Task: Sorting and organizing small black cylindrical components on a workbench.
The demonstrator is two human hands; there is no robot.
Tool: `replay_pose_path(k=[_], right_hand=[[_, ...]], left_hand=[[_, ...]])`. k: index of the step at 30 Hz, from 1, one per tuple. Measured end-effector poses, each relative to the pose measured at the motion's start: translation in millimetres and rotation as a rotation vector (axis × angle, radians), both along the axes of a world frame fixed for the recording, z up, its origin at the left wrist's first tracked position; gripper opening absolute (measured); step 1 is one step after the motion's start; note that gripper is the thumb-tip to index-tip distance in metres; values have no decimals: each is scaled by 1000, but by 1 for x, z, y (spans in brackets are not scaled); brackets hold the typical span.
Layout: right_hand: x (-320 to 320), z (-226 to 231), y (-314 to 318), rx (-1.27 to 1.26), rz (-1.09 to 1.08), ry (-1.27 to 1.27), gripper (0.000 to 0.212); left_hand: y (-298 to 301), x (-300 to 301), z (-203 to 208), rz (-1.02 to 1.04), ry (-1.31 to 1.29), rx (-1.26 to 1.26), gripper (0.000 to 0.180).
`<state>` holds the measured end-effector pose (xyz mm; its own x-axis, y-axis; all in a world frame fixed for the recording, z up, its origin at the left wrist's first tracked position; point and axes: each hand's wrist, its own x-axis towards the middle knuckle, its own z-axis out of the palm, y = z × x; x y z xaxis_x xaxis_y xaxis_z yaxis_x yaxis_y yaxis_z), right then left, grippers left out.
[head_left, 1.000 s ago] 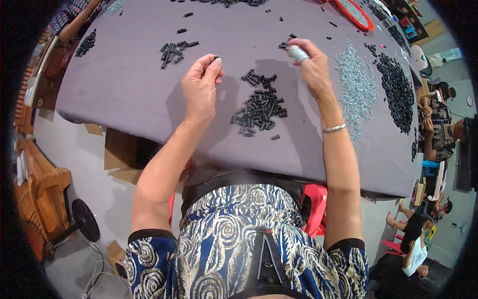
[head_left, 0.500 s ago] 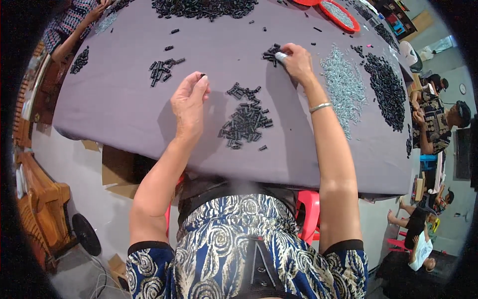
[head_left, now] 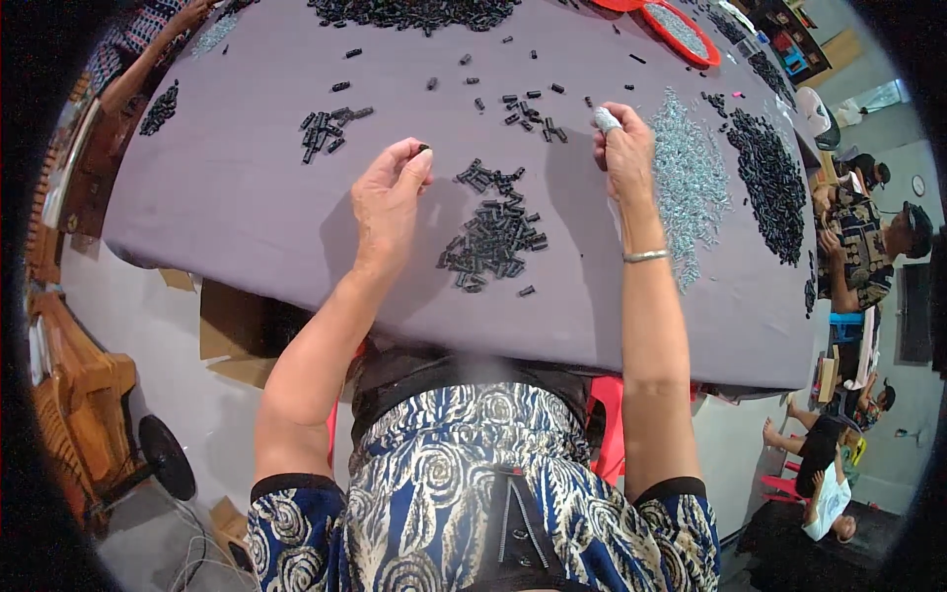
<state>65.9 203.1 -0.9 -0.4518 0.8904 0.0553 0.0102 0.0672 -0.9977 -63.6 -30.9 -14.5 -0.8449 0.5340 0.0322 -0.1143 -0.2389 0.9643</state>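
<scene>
My left hand (head_left: 390, 187) is closed in a pinch on a small black plastic piece (head_left: 424, 149), its dark end showing at the fingertips. My right hand (head_left: 626, 148) has a white wrap (head_left: 606, 120) on a finger. Its fingers are drawn together beside the pile of small clear pieces (head_left: 693, 187); whether they hold anything is hidden. Just left of it lies a loose spread of short black cylinders (head_left: 533, 116). Between my forearms is a heaped pile of black cylinders (head_left: 490, 242), with a smaller group (head_left: 322, 133) beyond my left hand.
The grey-covered table (head_left: 247, 227) also bears a large black heap (head_left: 414, 12) at the far edge and another black pile (head_left: 764, 187) at right. A red tray (head_left: 681, 35) of clear pieces stands far right. Another person's arm (head_left: 148, 64) reaches in at far left.
My right hand has drawn away to the right from the small black cluster, whose pieces now lie scattered farther apart and toward the far side. My left hand has shifted slightly right, still pinching.
</scene>
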Motion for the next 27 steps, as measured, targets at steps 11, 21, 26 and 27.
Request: replay_pose_path(k=[11,21,26,27], right_hand=[[2,-15,5,166,-38,87,8],[1,-13,0,342,-61,-25,9],[-1,-19,-4,284,-16,-65,10],[0,-22,-1,283,-8,-78,11]], left_hand=[[2,6,-1,-46,43,-1,18],[2,6,-5,-142,45,54,21],[0,7,-3,-129,39,4,21],[0,7,-2,-130,33,-3,20]])
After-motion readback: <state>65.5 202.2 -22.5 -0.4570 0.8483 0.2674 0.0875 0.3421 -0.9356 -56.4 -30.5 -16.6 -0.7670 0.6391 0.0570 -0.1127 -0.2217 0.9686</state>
